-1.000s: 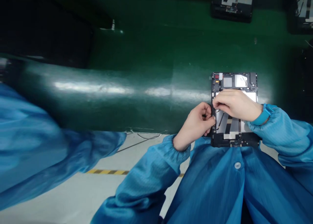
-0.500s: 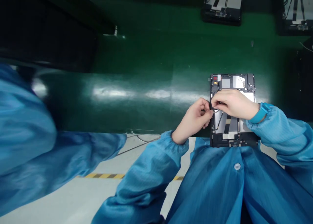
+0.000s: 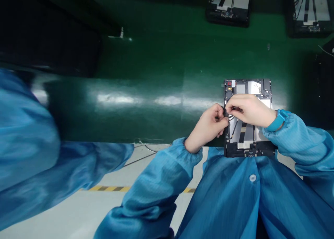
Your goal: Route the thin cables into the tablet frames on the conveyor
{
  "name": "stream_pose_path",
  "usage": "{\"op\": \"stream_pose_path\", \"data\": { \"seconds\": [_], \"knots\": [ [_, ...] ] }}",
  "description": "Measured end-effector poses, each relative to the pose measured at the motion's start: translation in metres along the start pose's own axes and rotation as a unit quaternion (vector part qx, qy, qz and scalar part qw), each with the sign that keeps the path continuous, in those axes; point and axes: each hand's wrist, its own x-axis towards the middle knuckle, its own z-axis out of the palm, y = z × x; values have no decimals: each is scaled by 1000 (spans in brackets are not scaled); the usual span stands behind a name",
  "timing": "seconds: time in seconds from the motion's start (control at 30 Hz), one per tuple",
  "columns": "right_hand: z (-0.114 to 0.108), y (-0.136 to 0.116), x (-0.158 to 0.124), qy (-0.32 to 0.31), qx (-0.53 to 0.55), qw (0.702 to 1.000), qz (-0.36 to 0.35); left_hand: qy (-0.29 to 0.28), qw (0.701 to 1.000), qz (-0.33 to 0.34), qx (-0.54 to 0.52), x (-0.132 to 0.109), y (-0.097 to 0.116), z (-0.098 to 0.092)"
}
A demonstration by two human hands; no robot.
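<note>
The left hand (image 3: pixel 208 126) is seen curled, its thumb and forefinger closed tight on the left edge of the opened tablet (image 3: pixel 249 87), which is laid flat on the green belt (image 3: pixel 156 58) directly beneath the fingertips. The right hand (image 3: pixel 249 109) is arched across the tablet from the other side, its fingertips drawn together and met almost tip to tip with those of the left. Something small may be nipped between them, but that cannot be told at this size. Silver shielding and dark strips are shown below the right-hand fingers, and a row of small boards just beyond the knuckles. A blue wristband (image 3: pixel 278 120) is worn behind the right hand. Well beyond the fingers, at the far side of the belt, two more tablets (image 3: pixel 228 4) (image 3: pixel 309 9) are laid out. Far to the left of the left-hand fingers, a co-worker's blue sleeve (image 3: pixel 28 145) is caught at the edge of view.
</note>
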Motion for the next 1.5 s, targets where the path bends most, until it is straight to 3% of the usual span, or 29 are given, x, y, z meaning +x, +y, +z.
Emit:
{"op": "stream_pose_path", "data": {
  "seconds": [0.13,0.3,0.7,0.93,1.13,1.5],
  "knots": [
    [0,4,6,46,-55,997,14,4,1000,1,31,9,2,-1],
    [-1,9,13,29,-39,999,24,3,998,26,59,22,5,-8],
    [0,8,14,36,-2,998,48,-12,998,-17,52,27,10,-9],
    [-1,13,20,110,-12,989,97,2,998,-61,21,35,25,-9],
    [-6,11,22,146,24,977,151,33,998,-33,-34,53,33,-9],
    [-1,14,22,137,-42,976,162,10,1000,-10,-9,57,28,-10]
  ]
}}
